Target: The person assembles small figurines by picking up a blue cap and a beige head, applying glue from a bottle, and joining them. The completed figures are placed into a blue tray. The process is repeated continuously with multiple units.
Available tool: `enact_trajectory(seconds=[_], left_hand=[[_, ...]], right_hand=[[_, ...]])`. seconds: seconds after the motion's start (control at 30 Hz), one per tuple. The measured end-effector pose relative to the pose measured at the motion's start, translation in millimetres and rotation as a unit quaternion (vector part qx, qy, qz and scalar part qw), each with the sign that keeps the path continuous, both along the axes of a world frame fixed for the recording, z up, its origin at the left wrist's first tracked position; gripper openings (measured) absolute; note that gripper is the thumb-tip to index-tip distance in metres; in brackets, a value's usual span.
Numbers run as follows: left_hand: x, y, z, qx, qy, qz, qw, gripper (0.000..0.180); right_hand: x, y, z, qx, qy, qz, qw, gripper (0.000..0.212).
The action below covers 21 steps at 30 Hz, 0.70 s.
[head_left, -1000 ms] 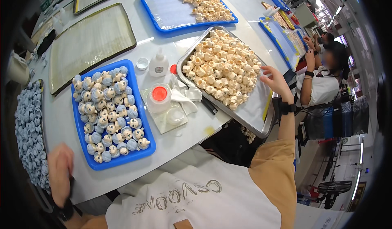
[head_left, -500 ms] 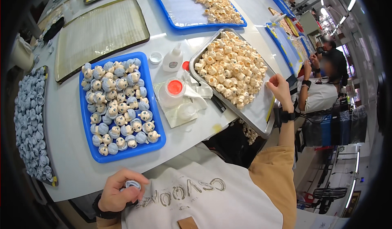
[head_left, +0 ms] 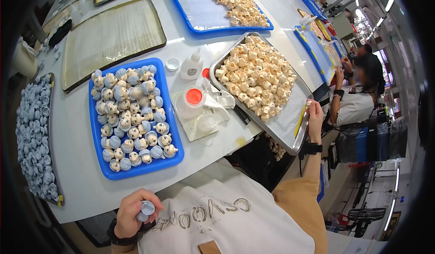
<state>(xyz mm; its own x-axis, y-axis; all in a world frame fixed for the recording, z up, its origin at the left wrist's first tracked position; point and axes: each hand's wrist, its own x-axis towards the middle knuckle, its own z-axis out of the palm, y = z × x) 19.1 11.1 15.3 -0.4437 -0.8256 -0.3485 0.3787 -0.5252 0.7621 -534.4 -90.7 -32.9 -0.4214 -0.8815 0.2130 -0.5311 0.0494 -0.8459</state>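
Note:
My left hand, low in front of the apron, is closed around a blue-grey, cup-shaped doll hair piece whose hollow side faces up. My right hand is at the right edge of the metal tray, thumb and fingers pinched together. Something small and pale shows at those fingertips, too small to make out. Hollow cream doll face pieces are heaped in that tray. Left of it, a blue tray holds rows of doll heads with blue-grey hair.
Between the trays stand a white squeeze bottle, a jar with a red-orange top and a white cloth. Blue-grey hair pieces fill a far-left tray. Another blue tray lies behind. A co-worker sits at right.
My right hand has drawn back toward me along the metal tray's edge. My left hand has turned slightly, so more of the hair piece's hollow shows.

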Motion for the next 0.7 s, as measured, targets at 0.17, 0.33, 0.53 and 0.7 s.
enact_trajectory(seconds=[0.17,0.33,0.53,0.7], left_hand=[[-1,3,1,-0.013,-0.054,-0.012,0.998,0.028],[-3,4,-2,-0.045,-0.048,0.026,0.998,0.04],[-6,4,-8,-0.046,-0.016,0.058,0.997,0.043],[-11,1,-6,-0.08,-0.018,0.045,0.996,0.037]], right_hand=[[25,31,2,-0.016,-0.022,-0.064,0.998,0.025],[55,63,-12,-0.079,-0.012,-0.133,0.988,0.024],[107,76,-9,-0.108,-0.018,-0.199,0.974,0.023],[123,75,2,-0.1,-0.029,-0.213,0.972,0.02]])
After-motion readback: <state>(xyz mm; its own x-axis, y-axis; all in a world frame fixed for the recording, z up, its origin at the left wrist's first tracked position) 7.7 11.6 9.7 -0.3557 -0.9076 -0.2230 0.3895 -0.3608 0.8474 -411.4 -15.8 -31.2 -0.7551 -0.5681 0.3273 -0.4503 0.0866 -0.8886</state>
